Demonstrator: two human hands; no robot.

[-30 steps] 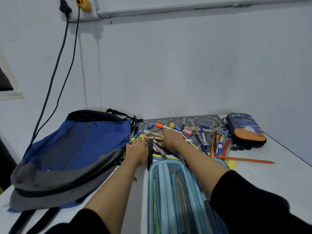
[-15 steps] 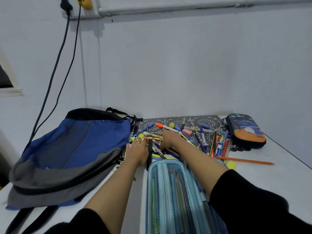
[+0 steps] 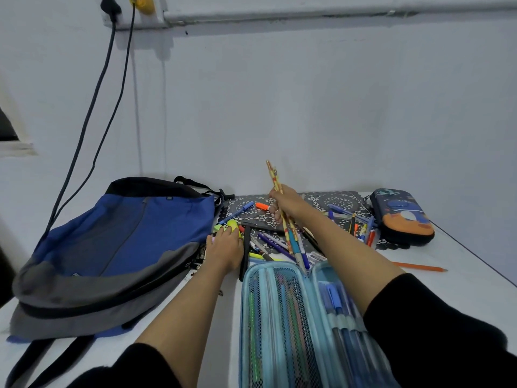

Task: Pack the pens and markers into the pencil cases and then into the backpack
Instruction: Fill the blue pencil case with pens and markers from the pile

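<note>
My right hand grips a bundle of pens and pencils, lifted and tilted, with the lower tips near the open light-blue mesh pencil case at the front. My left hand rests on the pile of pens and markers, its fingertips at a yellow highlighter. A blue and grey backpack lies flat on the left. A dark blue and orange pencil case sits zipped shut at the right.
The pens lie on a patterned grey mat against the white wall. More pens are scattered beside the dark case, and an orange pencil lies alone on the white table. Two black cables hang down behind the backpack.
My right hand has closed round a bundle of pens and pencils and raised it off the pile, tilting it upright. My left hand stayed on the pile.
</note>
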